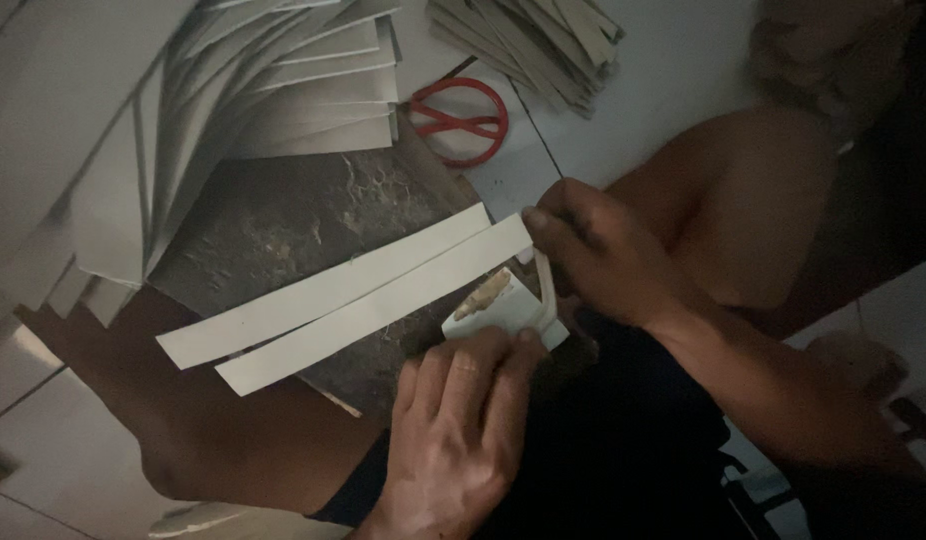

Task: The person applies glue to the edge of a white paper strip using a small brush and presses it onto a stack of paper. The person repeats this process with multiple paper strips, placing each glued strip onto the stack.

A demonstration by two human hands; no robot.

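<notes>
Low in the frame, your left hand (pixel 461 430) lay flat, its fingertips pressing a small white dish (pixel 505 318) at centre. Just above it, your right hand (pixel 603 255) pinched the end of the lower of two strips (pixel 353 300) lying across a dark board (pixel 283 220). Further up were red scissors (pixel 458 120) and fanned strip stacks (pixel 283 90) at upper left.

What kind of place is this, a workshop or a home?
Probably a home floor used for craft work. The person sits on pale floor tiles with a dark board across the lap. Stacks of cut paper strips and red scissors lie on the tiles.
</notes>
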